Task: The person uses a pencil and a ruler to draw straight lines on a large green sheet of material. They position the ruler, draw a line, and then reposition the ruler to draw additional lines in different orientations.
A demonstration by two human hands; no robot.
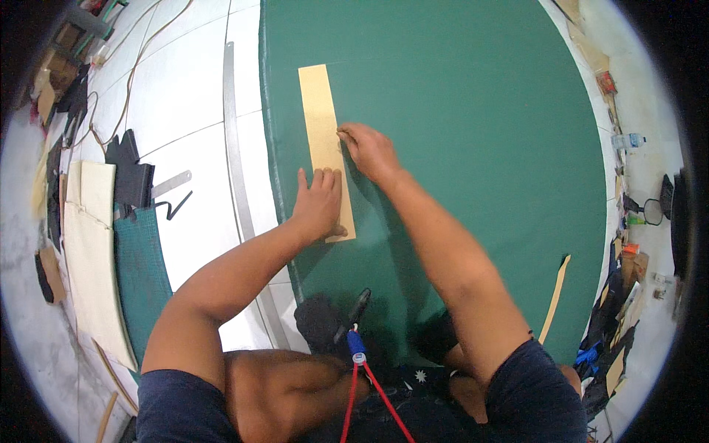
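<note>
A long tan strip of card-like material (320,118) lies lengthwise on a green sheet of fabric (458,88). My left hand (320,201) presses on the strip's near half, its fingers stretched out and spread. At the strip's right edge, about halfway along, my right hand (369,151) is closed in a pinch. Whatever its fingertips hold, if anything, is too small to make out. A dark-handled tool (360,304) rests on the fabric by my knees, partly hidden.
A long metal ruler (235,148) lies on white tiles left of the fabric. Farther left are a short ruler (172,183), black pieces (133,171), a cream roll (90,244) and a green mat (140,258). A narrow tan strip (555,299) and a bottle (628,140) are at right.
</note>
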